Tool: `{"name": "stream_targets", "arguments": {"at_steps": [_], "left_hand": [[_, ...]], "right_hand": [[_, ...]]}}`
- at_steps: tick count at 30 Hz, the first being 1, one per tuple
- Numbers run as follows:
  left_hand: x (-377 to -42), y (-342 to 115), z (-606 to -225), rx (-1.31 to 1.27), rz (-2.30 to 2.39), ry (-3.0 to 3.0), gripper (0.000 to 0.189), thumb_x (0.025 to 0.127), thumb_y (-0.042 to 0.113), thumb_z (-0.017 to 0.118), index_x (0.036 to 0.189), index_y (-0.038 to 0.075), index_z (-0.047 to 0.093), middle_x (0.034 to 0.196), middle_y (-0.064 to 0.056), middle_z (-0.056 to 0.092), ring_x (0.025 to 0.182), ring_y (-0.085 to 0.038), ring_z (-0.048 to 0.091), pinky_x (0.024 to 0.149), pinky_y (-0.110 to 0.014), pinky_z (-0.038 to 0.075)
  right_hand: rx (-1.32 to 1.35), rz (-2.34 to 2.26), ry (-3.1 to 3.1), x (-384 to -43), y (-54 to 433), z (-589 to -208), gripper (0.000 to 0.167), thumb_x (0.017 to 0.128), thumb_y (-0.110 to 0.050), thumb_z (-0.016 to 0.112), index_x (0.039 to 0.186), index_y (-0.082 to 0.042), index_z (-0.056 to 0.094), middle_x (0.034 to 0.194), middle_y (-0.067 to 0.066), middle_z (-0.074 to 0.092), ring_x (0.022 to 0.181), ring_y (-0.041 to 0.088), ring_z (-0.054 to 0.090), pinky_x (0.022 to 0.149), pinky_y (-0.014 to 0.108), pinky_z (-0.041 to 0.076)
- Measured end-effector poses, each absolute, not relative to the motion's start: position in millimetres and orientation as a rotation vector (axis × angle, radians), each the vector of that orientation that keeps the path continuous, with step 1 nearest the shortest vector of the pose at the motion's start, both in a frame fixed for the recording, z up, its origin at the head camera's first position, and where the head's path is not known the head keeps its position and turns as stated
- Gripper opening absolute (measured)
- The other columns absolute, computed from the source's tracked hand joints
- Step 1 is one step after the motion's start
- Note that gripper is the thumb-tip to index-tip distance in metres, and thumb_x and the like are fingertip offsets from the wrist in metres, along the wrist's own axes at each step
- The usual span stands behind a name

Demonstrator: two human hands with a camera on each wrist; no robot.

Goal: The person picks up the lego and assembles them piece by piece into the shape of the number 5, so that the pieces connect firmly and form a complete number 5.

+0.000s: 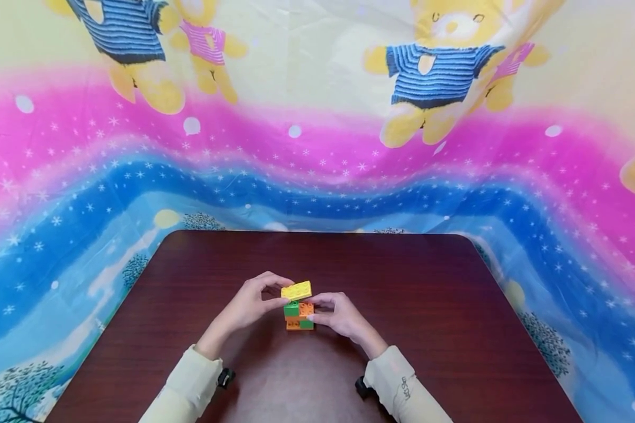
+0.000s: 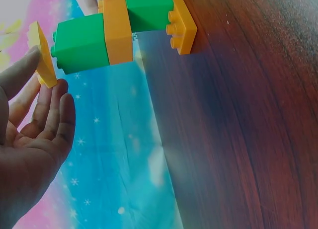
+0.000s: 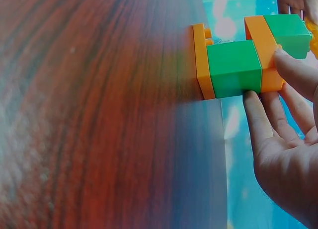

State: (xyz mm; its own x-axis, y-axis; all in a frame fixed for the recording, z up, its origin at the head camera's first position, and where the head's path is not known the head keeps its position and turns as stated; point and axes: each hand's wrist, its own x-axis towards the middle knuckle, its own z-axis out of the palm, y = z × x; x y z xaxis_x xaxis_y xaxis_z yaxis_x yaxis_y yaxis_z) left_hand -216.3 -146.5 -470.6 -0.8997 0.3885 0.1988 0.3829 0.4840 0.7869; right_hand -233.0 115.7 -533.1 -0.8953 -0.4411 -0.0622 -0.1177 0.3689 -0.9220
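My left hand point(image 1: 251, 302) pinches a flat yellow toy-block plate point(image 1: 296, 290), thumb on one face and fingers at its edge. The plate is tilted above a small block stack, with a gap between it and the upper green block point(image 2: 80, 44) in the left wrist view. Below that green block comes an orange plate point(image 3: 262, 52), then a lower green block point(image 3: 234, 67), then an orange base plate point(image 3: 202, 65) standing on the table. The two green blocks sit at opposite ends, offset like steps. My right hand point(image 1: 344, 317) grips the middle orange plate, steadying fingers touching the lower green block.
The dark reddish wooden table point(image 1: 381, 264) has rounded far corners. Behind and beside it hangs a cloth point(image 1: 317, 158) printed with bears and snowflakes. Black wrist straps point(image 1: 225, 378) show at both light sleeves point(image 1: 394, 376).
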Motion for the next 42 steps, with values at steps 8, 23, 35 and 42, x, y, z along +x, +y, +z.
{"name": "stream_targets", "arguments": {"at_steps": [8, 23, 35, 42], "left_hand": [[-214.4, -145.7, -471.4, 0.699, 1.405, 2.69, 0.037, 0.09, 0.022, 0.082, 0.126, 0.022, 0.073, 0.116, 0.007, 0.069, 0.106, -0.015, 0.066, 0.097, -0.048, 0.057], [-212.1, -140.7, -470.3, 0.74, 1.35, 2.733, 0.038, 0.089, 0.02, 0.083, 0.126, 0.019, 0.074, 0.114, 0.009, 0.069, 0.107, -0.015, 0.065, 0.097, -0.046, 0.057], [-212.1, -141.7, -472.8, 0.785, 1.372, 2.721, 0.038, 0.089, 0.022, 0.083, 0.126, 0.018, 0.073, 0.115, 0.006, 0.069, 0.107, -0.017, 0.065, 0.096, -0.05, 0.056], [-211.7, -142.1, -473.4, 0.784, 1.383, 2.711, 0.038, 0.091, 0.022, 0.081, 0.127, 0.015, 0.073, 0.116, 0.005, 0.069, 0.107, -0.017, 0.065, 0.097, -0.052, 0.056]], "right_hand": [[-0.472, -1.53, 2.337, -232.9, 115.3, -532.4, 0.041, 0.09, -0.023, 0.082, 0.129, -0.015, 0.073, 0.132, 0.009, 0.07, 0.119, 0.027, 0.069, 0.1, 0.044, 0.057], [-0.445, -1.534, 2.339, -231.4, 114.6, -529.4, 0.04, 0.09, -0.022, 0.083, 0.128, -0.013, 0.073, 0.129, 0.009, 0.072, 0.117, 0.026, 0.07, 0.099, 0.044, 0.057], [-0.461, -1.533, 2.348, -232.1, 115.2, -530.4, 0.04, 0.089, -0.022, 0.083, 0.126, -0.013, 0.074, 0.127, 0.008, 0.072, 0.116, 0.025, 0.07, 0.1, 0.045, 0.057], [-0.482, -1.536, 2.347, -232.5, 115.4, -531.2, 0.041, 0.089, -0.021, 0.084, 0.127, -0.011, 0.073, 0.128, 0.01, 0.072, 0.116, 0.026, 0.07, 0.099, 0.044, 0.058]]}}
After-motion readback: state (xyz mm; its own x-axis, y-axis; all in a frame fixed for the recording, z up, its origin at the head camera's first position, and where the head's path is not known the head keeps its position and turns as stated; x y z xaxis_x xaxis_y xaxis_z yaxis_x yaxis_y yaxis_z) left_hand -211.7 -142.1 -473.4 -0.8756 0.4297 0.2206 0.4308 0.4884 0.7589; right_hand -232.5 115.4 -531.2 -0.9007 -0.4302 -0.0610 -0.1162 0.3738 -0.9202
